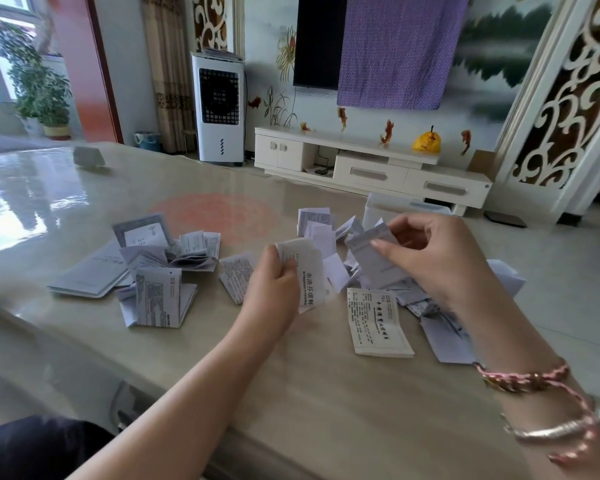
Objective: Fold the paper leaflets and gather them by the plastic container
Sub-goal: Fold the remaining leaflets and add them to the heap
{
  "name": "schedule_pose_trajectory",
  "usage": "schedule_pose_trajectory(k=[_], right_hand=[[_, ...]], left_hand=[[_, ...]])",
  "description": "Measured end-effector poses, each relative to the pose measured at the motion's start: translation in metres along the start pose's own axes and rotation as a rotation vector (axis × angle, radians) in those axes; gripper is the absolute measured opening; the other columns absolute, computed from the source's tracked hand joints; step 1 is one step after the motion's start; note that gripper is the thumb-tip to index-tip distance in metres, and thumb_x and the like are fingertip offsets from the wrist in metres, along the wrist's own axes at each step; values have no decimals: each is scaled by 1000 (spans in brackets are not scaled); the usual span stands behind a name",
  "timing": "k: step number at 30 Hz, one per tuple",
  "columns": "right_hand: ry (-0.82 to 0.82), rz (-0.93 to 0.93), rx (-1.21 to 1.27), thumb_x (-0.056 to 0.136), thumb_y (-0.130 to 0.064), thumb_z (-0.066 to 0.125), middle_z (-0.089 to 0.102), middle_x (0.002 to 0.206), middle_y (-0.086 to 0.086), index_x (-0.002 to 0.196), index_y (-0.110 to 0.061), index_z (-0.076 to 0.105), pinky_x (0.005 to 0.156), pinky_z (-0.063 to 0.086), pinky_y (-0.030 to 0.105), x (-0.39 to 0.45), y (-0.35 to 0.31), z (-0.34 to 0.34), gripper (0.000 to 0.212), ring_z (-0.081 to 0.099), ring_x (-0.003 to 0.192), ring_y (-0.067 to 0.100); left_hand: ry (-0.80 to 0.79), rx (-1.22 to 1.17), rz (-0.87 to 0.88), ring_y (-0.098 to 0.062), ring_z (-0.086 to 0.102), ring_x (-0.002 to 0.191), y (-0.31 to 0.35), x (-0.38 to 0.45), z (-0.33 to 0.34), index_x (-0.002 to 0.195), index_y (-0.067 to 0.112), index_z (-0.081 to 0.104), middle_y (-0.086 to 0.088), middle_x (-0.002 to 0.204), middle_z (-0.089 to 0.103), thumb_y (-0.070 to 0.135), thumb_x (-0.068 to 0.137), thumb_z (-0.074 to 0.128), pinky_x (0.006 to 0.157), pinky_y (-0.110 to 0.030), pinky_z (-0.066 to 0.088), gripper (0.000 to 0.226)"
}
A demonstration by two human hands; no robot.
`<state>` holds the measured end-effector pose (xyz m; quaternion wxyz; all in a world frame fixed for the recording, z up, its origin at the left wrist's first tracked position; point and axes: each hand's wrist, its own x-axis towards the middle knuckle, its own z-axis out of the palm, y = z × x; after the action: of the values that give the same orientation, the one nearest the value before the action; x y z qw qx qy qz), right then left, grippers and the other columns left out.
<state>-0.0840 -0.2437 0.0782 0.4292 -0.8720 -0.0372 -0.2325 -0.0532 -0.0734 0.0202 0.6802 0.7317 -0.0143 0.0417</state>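
1. Bracelets [534,379] on the right wrist sit closest to us, with both forearms reaching out over the glossy counter [291,393].
2. Left hand [271,289] is curled around a white leaflet [307,271] with bold print, thumb on its near face, pinching it upright just off the counter.
3. Right hand [437,258] is up and to the right, fingers bent, pinching a greyish leaflet [374,254] by its top edge — a tight grip, nothing loose about it.
4. Step in hand, by my reading: mid-sort, one sheet per hand, each wanting a crease before it joins the rest.
5. Plastic container [395,206] sits at the far right, partly hidden behind the right hand, with a heap of folded leaflets [430,306] spread just near of it.
6. Over on the left, a second loose pile [160,268] lies well apart from the container, still to be brought across.
7. One flat printed leaflet [376,322] lies near the right forearm, unfolded.
8. Next move calls for bringing the held sheet's edges together, pressing the fold, and dropping it on the right-hand heap.
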Motion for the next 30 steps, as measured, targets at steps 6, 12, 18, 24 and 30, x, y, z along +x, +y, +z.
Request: schedule_pose_trajectory(k=[6,12,18,24,30], right_hand=[[-141,202,371,76,-13,77,75,83,4,83,-15,72,81,57,34,1,0,33,9,71,84,19],[-124,283,590,79,-7,74,72,83,8,83,-10,72,80,58,38,-3,-4,56,6,69,82,21],[-153,226,500,87,-8,67,74,92,6,92,-17,72,83,57,36,-4,-3,58,12,71,90,21],[-204,77,66,85,-8,69,73,88,-6,90,-23,71,77,53,20,-1,11,26,16,68,83,3],[-294,34,-589,74,-35,78,57,97,-10,93,-29,56,89,45,34,-3,23,17,29,49,102,12]], left_hand=[[-103,-187,42,-12,62,81,10,-12,7,113,10,52,-7,102,63,15,103,36,72,-37,58,19],[-95,-309,20,-19,63,90,7,-12,9,106,15,53,-5,97,63,22,102,37,87,-53,53,18],[-82,-296,5,-25,63,94,3,-7,7,117,8,50,-16,110,62,16,102,40,85,-51,54,20],[6,-155,-29,-32,63,103,-6,1,1,108,14,52,-16,113,63,17,101,39,87,-53,53,15],[2,-79,-67,-33,63,100,-8,7,-1,104,16,52,-13,107,63,29,91,46,85,-54,53,19]])
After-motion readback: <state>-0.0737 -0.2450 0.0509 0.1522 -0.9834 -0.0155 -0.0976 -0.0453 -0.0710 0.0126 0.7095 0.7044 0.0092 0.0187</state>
